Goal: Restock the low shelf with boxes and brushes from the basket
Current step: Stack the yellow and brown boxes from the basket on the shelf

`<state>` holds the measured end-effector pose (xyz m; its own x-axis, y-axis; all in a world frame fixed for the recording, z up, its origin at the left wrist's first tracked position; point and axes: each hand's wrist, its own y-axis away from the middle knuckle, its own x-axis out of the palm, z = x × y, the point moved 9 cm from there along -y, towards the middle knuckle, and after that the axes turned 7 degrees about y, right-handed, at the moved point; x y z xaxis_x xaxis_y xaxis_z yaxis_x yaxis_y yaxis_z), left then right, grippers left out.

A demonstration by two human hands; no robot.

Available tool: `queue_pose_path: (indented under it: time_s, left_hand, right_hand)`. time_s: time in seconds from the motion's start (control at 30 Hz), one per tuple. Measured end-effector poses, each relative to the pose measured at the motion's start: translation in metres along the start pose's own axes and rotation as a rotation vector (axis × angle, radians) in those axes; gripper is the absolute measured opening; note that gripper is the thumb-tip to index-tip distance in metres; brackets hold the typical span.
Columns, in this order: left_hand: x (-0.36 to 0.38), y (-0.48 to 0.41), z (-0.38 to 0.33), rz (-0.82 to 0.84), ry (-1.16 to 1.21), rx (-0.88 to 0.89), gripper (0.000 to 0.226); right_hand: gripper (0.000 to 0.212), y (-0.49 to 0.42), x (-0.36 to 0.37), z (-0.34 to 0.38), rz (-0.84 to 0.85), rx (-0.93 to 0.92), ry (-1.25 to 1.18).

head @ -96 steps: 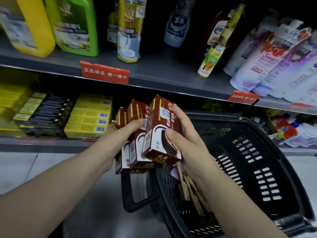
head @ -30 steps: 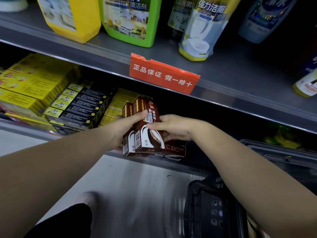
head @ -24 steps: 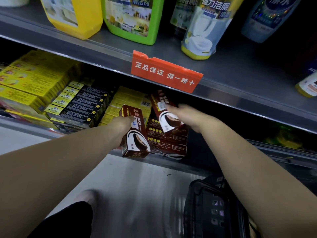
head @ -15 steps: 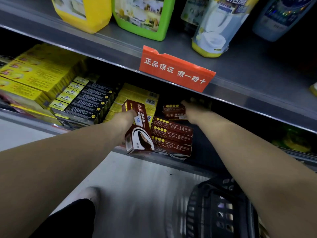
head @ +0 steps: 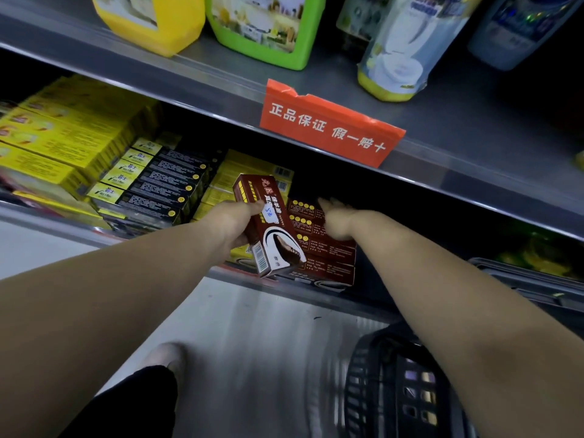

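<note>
Both bare arms reach in under the upper shelf [head: 474, 153] toward the low shelf [head: 57, 226]. The left hand [head: 234, 224] is clenched around a brown box [head: 268, 226], thumb across its face near a small white sticker; the box stands tilted, its lower end out over the shelf's front lip and its top leaning toward the back. Just to its right a stack of matching brown boxes [head: 328, 251] lies flat on the low shelf, yellow dots showing on the upper faces. The right hand [head: 336, 221] lies on top of that stack with its fingers stretched toward the dark back of the shelf; it looks flat and released, holding nothing that I can make out, though the fingertips are blurred. Left of the held box sit yellow boxes [head: 252, 175], touching or nearly touching it from behind, then a stack of black boxes with yellow ends [head: 158, 188], and farther left more yellow boxes [head: 63, 131]. An orange sign [head: 328, 124] with white characters hangs on the edge of the upper shelf, above the hands. On that shelf stand a yellow jug [head: 151, 20], a green jug [head: 265, 30] and a pale bottle [head: 398, 58]. The black basket [head: 395, 387] sits on the floor at lower right, beneath the right forearm, its contents too blurred to name.
</note>
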<state>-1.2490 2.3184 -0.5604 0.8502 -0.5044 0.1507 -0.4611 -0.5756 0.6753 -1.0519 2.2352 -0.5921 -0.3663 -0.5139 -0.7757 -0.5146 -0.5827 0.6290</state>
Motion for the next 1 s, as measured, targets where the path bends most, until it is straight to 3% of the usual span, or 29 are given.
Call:
queue_pose_path:
  time_s: [0.07, 0.17, 0.33, 0.4, 0.47, 0.53, 0.6, 0.73, 1.0]
  left_hand:
    - [0.001, 0.002, -0.001, 0.007, 0.01, 0.009, 0.013]
    - [0.005, 0.006, -0.005, 0.044, 0.054, 0.023, 0.012]
    - [0.022, 0.014, -0.009, 0.146, -0.011, 0.069, 0.022]
    - [0.025, 0.016, -0.012, 0.148, -0.376, 0.182, 0.035]
    - [0.031, 0.02, -0.016, 0.169, -0.825, 0.345, 0.043]
    - [0.038, 0.023, -0.017, 0.212, -1.046, 0.451, 0.042]
    - [0.039, 0.022, -0.018, 0.215, -1.157, 0.513, 0.041]
    - [0.039, 0.017, -0.017, 0.221, -1.261, 0.544, 0.043]
    - [0.036, 0.004, -0.008, 0.232, -1.297, 0.534, 0.055]
  right_hand:
    - [0.05, 0.02, -0.018, 0.023, -0.024, -0.076, -0.225]
    - [0.031, 0.065, -0.018, 0.054, 0.174, -0.154, -0.894]
    - [0.019, 0.097, -0.02, 0.046, 0.139, -0.159, -1.065]
    - [0.024, 0.096, -0.028, 0.028, 0.029, -0.111, -0.942]
    - [0.037, 0.089, -0.042, 0.005, -0.132, -0.033, -0.663]
    - [0.046, 0.076, -0.053, -0.014, -0.249, 0.014, -0.395]
    - [0.052, 0.057, -0.06, -0.027, -0.318, 0.043, -0.194]
    - [0.048, 0.018, -0.066, -0.039, -0.426, 0.071, -0.102]
    - [0.054, -0.042, -0.019, -0.021, -0.257, -0.045, -0.126]
